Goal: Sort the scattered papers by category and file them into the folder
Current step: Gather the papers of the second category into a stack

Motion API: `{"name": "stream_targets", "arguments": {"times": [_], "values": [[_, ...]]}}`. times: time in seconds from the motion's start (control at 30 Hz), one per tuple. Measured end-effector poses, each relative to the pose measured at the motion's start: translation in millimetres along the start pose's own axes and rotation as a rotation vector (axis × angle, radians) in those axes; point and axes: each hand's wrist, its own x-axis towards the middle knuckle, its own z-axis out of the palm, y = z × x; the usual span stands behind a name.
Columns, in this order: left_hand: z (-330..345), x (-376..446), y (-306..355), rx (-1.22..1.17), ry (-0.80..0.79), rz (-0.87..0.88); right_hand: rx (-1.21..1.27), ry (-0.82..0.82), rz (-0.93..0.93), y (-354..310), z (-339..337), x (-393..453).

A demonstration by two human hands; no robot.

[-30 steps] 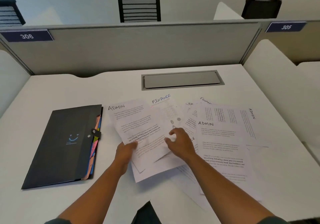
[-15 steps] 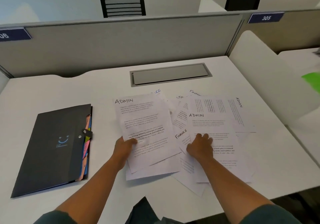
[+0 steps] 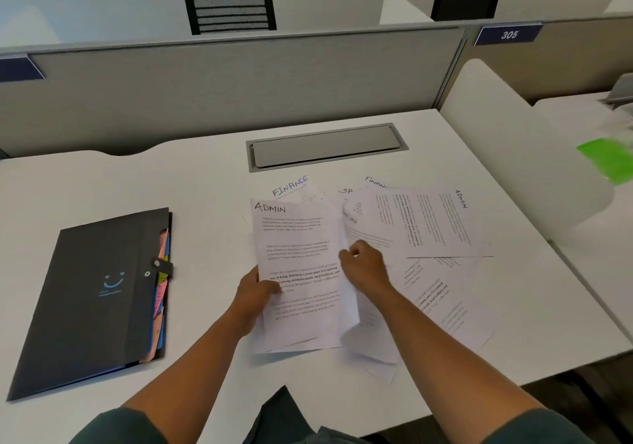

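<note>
My left hand grips a small stack of sheets headed ADMIN by its left edge, thumb on top. My right hand pinches another printed sheet and brings it against the stack's right edge. More papers lie scattered to the right: one sideways sheet marked ADMIN, a FINANCE sheet peeking out behind the stack, and several partly covered ones. The black folder lies shut on the desk at the left, with coloured tabs along its right side.
The white desk has a grey cable hatch behind the papers. A grey partition closes the back and a white divider the right side. Something green lies on the neighbouring desk.
My right hand has left the scattered pile, picked up a sheet and carried it left to the ADMIN stack. My left hand keeps hold of the stack, now held straighter.
</note>
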Motion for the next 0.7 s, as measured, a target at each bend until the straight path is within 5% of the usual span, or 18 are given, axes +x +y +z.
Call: {"name": "stream_targets", "arguments": {"times": [0.17, 0.5, 0.7], "values": [[4.4, -4.7, 6.8, -0.100, -0.049, 0.018, -0.005, -0.247, -0.123, -19.2, 31.0, -6.9], [13.4, -2.3, 15.8, -0.038, -0.032, 0.007, 0.062, -0.480, -0.117, -35.4, 47.4, -15.0], [13.2, 3.7, 11.1, 0.077, 0.071, -0.016, 0.077, -0.399, -0.177, -21.6, 40.0, -5.4]]}}
